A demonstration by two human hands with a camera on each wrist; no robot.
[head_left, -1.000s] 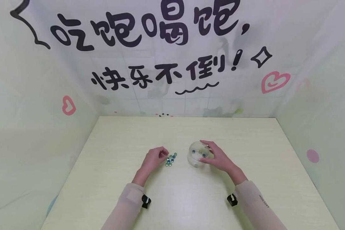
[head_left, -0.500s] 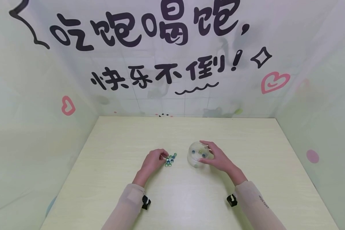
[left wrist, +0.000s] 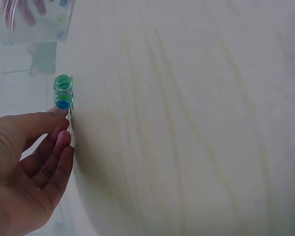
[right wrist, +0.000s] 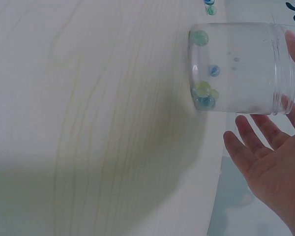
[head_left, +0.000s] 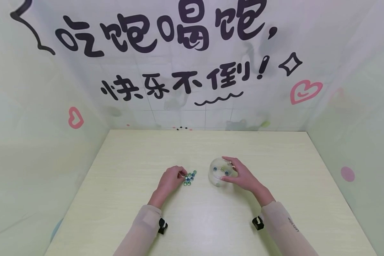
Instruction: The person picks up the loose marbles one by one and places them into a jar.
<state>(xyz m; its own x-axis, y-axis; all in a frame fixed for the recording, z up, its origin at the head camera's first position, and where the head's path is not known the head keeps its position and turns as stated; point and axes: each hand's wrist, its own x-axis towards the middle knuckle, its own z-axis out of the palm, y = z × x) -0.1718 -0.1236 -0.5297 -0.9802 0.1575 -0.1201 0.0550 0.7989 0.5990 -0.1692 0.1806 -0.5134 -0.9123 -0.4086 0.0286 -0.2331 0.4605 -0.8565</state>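
Several green and blue glass marbles (head_left: 190, 179) lie in a loose cluster on the table. My left hand (head_left: 171, 179) is at the cluster's left side, thumb and forefinger tips right at the nearest marbles. In the left wrist view two green-blue marbles (left wrist: 63, 92) show just beyond the fingertips, the other fingers bent below; I cannot tell whether a marble is pinched. A clear, wide jar (head_left: 217, 176) with a threaded neck stands upright to the right. My right hand (head_left: 243, 175) grips it near the neck with thumb and forefinger. Inside, at the bottom, lie several marbles (right wrist: 203, 89).
The pale wood-grain table (head_left: 192, 220) runs back to a white printed backdrop (head_left: 192, 119) with black lettering, and similar sheets rise at both sides. A black wrist strap (head_left: 162, 225) shows below the left sleeve, another black strap (head_left: 257, 223) by the right.
My left hand has lowered slightly, its fingertips closing in on the left edge of the marbles, and has stayed there over the last half second. The right hand and the jar have not moved.
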